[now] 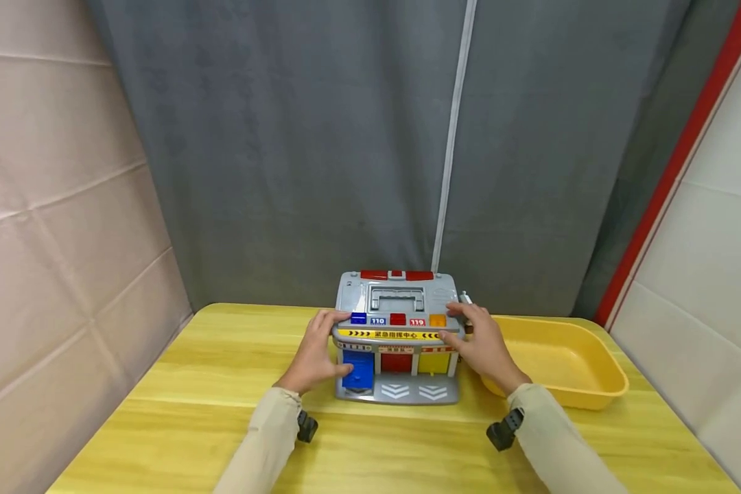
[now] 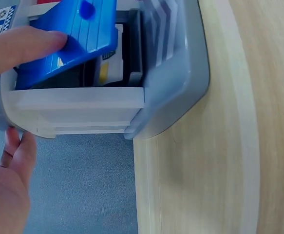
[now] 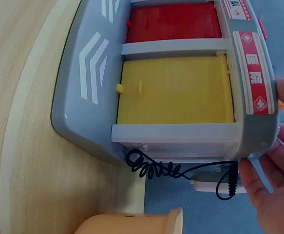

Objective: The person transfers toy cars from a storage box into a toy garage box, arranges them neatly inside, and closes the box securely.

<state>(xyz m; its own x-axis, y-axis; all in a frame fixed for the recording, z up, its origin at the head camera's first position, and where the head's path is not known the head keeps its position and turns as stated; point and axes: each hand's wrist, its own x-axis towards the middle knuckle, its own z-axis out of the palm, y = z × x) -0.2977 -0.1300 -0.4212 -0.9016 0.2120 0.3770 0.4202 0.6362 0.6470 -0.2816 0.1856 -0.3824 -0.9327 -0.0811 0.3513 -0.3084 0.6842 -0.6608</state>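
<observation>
A grey toy rescue station (image 1: 348,291) with a folded carry handle stands on the table. My left hand (image 1: 311,351) holds its left side: the fingers lie at the roof edge and the thumb touches the blue door (image 2: 83,36). That door is tilted outward, and part of a white toy vehicle (image 2: 113,68) shows behind it. At the right corner, my right hand (image 1: 484,346) grips the station's roof edge, thumb in front and fingers round the side. The red door (image 3: 173,23) and the yellow door (image 3: 176,92) are closed.
A yellow plastic tray (image 1: 617,384) sits to the right of the station, close to my right hand. A coiled black cord (image 3: 154,168) hangs by the station's right side. Behind the wooden table (image 1: 179,384) is a grey curtain (image 1: 284,171).
</observation>
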